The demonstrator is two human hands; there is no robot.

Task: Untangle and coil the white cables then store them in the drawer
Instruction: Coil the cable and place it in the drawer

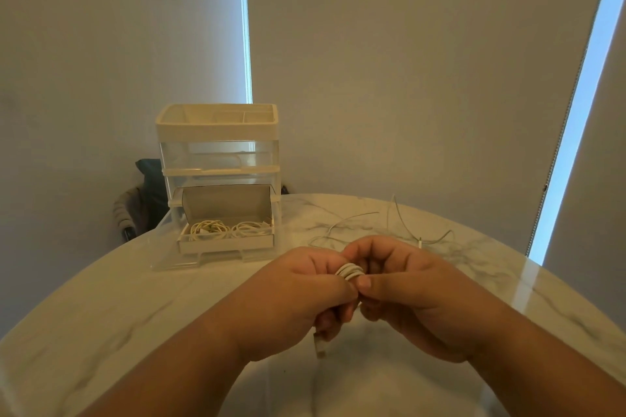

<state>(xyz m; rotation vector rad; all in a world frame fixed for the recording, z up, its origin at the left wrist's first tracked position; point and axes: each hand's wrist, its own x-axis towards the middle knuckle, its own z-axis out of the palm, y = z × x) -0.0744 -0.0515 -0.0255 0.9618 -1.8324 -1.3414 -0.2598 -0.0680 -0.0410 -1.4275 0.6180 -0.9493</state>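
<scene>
Both hands meet over the middle of the marble table and hold a small coil of white cable (350, 271) between them. My left hand (301, 294) grips the coil from the left, and the cable's plug end (319, 347) hangs below its fingers. My right hand (403, 288) pinches the coil from the right with thumb and curled fingers. Behind them, a loose white cable (399, 223) lies spread on the table. The clear drawer unit (218, 159) stands at the back left, its bottom drawer (162, 249) pulled out. In it an open white box (225, 244) holds two coiled white cables (230, 228).
The round marble table (135, 308) curves away at the back and sides. A chair with dark clothing (142, 203) stands behind the drawer unit. Closed blinds fill the background.
</scene>
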